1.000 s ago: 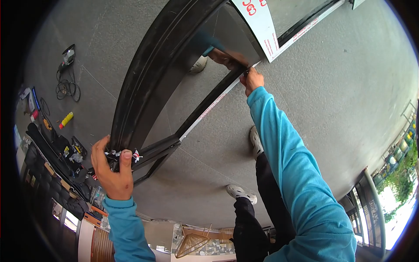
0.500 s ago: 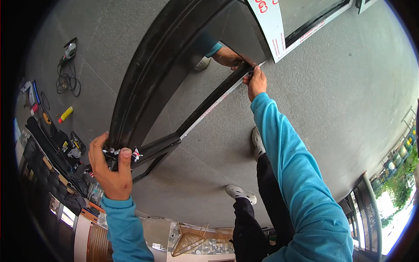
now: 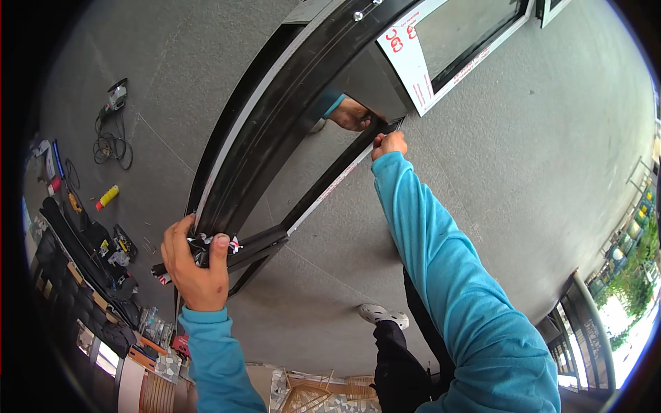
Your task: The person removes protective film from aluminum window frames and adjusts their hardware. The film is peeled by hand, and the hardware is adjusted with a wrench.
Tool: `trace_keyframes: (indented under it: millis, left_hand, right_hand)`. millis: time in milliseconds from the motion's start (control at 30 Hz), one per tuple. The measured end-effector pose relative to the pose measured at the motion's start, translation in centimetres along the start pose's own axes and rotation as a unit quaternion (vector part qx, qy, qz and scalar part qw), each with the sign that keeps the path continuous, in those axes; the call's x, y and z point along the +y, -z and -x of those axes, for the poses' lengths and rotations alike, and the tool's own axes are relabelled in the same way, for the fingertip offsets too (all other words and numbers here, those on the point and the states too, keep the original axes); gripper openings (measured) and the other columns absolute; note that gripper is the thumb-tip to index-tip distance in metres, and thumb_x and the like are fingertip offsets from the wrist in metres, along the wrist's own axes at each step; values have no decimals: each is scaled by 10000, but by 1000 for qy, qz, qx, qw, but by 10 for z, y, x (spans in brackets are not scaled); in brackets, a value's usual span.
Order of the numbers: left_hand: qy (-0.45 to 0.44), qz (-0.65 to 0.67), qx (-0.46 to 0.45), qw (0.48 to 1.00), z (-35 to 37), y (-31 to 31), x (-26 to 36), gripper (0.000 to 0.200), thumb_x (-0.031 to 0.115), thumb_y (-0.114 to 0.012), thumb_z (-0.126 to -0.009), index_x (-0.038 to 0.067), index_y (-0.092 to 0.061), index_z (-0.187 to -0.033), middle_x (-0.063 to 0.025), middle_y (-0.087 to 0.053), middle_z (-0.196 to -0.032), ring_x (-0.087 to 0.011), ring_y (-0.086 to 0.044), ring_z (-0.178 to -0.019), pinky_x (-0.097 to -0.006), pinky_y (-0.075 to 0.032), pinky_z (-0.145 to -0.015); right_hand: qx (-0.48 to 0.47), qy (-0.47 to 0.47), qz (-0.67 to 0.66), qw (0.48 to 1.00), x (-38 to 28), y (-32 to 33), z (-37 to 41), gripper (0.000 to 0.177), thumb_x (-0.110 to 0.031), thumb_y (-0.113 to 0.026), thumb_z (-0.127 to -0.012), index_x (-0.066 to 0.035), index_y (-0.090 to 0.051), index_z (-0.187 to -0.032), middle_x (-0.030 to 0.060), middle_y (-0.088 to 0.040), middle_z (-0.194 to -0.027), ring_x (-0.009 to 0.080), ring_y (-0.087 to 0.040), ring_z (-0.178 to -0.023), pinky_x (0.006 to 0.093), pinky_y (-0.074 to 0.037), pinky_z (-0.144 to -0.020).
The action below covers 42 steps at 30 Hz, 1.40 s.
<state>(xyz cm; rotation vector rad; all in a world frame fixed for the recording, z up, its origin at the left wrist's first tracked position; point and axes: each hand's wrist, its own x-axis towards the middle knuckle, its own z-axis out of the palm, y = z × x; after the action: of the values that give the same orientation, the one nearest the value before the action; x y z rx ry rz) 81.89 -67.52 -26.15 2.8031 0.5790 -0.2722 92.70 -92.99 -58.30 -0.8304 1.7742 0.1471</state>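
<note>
A large black window frame (image 3: 272,127) with a dark, reflective glass pane (image 3: 296,168) stands tilted before me. My left hand (image 3: 198,268) is wrapped round the frame's near left corner, thumb on the near side and fingers behind. Crumpled bits of white and red film (image 3: 234,245) stick out there. My right hand (image 3: 390,144) is closed beside the far end of the lower black rail (image 3: 337,165), which carries a white strip with red print (image 3: 329,189). What its fingers hold is hidden. The glass mirrors this hand.
Another frame with white, red-printed film (image 3: 421,89) adjoins at the upper right. On the grey floor at the left lie a corded angle grinder (image 3: 116,100), a yellow can (image 3: 107,197) and black bags with tools (image 3: 82,241). A wicker piece of furniture (image 3: 306,398) stands below, railings (image 3: 585,323) at right.
My right hand has drawn back from the rail's end, down and slightly left, and closed tighter. The view has shifted, showing more of the frame's top edge. My left hand keeps its grip.
</note>
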Motion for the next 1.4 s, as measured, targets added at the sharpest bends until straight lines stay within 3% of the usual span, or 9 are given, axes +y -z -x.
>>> trace_keyframes:
  millis: [333,600,800,867,933,1133,1200,1267,1400]
  left_hand:
    - [-6,3,2,1000,0,-1,-1,533,406,-670,-805,-26,-554,-1095,-176,-552,-1037,-360,-515,-973,-444,-385,-872]
    - [6,12,-18,1000,0,2,2,539,416,-650,-823,-32,-549,-1104,-179,-553,-1045,-358,-513,-982,-442,-377,-892]
    - [12,3,-24,1000,0,2,1,552,429,-652,-822,-26,-545,-1116,-176,-554,-1058,-348,-512,-992,-437,-378,-895]
    - [10,-1,-24,1000,0,2,0,553,429,-649,-824,-28,-544,-1118,-176,-553,-1057,-349,-511,-993,-437,-377,-896]
    - [12,-2,-25,1000,1,1,1,554,429,-647,-826,-29,-542,-1120,-176,-553,-1057,-349,-510,-994,-437,-376,-897]
    - [7,-1,-20,1000,1,0,1,553,428,-632,-836,-35,-535,-1123,-177,-551,-1056,-351,-507,-995,-438,-372,-896]
    - [12,16,-13,1000,1,-1,1,548,427,-631,-836,-36,-537,-1115,-180,-550,-1055,-350,-508,-991,-437,-373,-894]
    - [12,13,-8,1000,2,-1,1,545,426,-631,-836,-36,-538,-1111,-181,-550,-1053,-353,-509,-989,-437,-373,-894]
    - [-1,0,-3,1000,1,0,5,543,430,-633,-834,-33,-546,-1103,-182,-554,-1046,-359,-512,-983,-439,-375,-891]
  right_hand:
    - [33,33,-29,998,5,1,11,308,-247,-395,-933,8,-567,-944,106,-605,-719,186,-550,-566,290,-460,-509]
    - [8,41,76,996,-8,12,14,313,-228,-399,-920,41,-555,-953,141,-617,-717,201,-576,-532,293,-493,-482]
    - [-23,129,185,974,-27,31,-22,647,-530,-345,-922,74,-563,-1001,186,-610,-919,290,-634,-719,388,-539,-550]
    - [-149,180,359,904,-30,27,-39,773,-658,-346,-887,68,-566,-1035,185,-613,-936,294,-640,-745,395,-546,-565]
    - [-186,173,385,887,-29,26,-48,769,-661,-343,-895,56,-569,-1060,177,-619,-930,272,-644,-715,379,-550,-554]
    - [-284,176,242,911,-18,28,-49,561,-426,-356,-981,90,-573,-1013,174,-642,-810,223,-619,-529,319,-531,-456]
    - [-202,199,243,928,-15,21,-46,467,-336,-373,-973,83,-580,-950,166,-627,-727,221,-592,-483,317,-503,-426]
    - [-52,120,156,979,5,23,-32,393,-244,-379,-917,76,-585,-819,162,-608,-632,231,-582,-470,337,-452,-389]
    - [-48,136,160,977,42,46,-14,364,-256,-419,-891,44,-586,-769,172,-614,-636,242,-579,-482,365,-442,-410]
